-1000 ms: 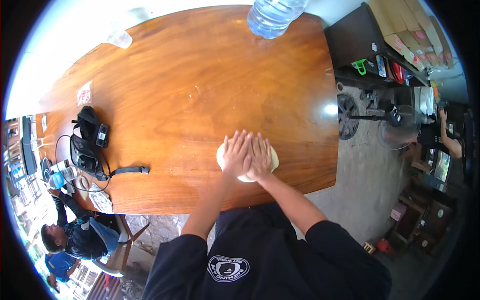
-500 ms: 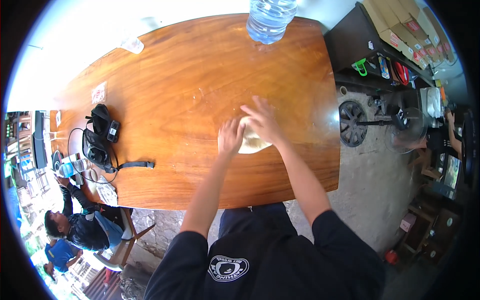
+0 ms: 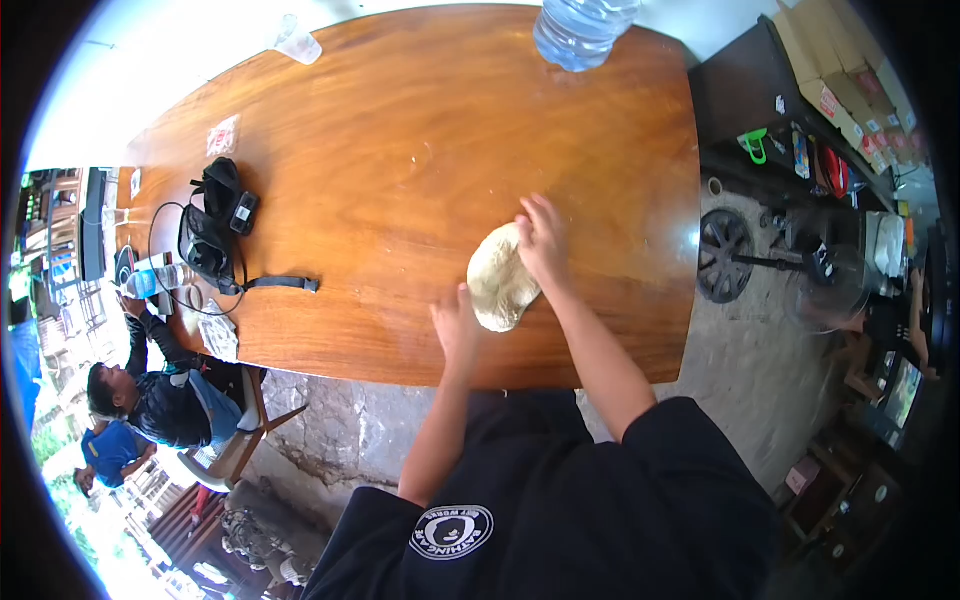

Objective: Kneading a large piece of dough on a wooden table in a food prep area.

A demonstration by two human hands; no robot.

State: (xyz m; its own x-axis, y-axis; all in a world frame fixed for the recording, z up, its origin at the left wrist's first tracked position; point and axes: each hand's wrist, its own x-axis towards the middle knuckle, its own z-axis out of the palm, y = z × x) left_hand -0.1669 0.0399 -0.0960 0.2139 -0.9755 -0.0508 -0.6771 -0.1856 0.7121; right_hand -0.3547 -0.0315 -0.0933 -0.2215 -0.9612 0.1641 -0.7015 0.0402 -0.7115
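A pale, stretched lump of dough (image 3: 498,280) lies on the brown wooden table (image 3: 400,150) near its front edge. My right hand (image 3: 543,240) presses flat on the far right end of the dough, fingers spread. My left hand (image 3: 455,325) rests on the table just left of the dough's near end, touching its edge, fingers loosely apart. Neither hand grips the dough.
A large clear water bottle (image 3: 580,30) stands at the table's far edge. A black pouch with straps (image 3: 215,235) lies at the table's left, a clear plastic cup (image 3: 297,42) far left. A seated person (image 3: 160,395) is below left. Shelves with clutter (image 3: 830,120) stand right.
My hands, together on a compact dough ball a second ago, have spread apart. The right pushed forward, the left drew back, and the dough is now stretched longer.
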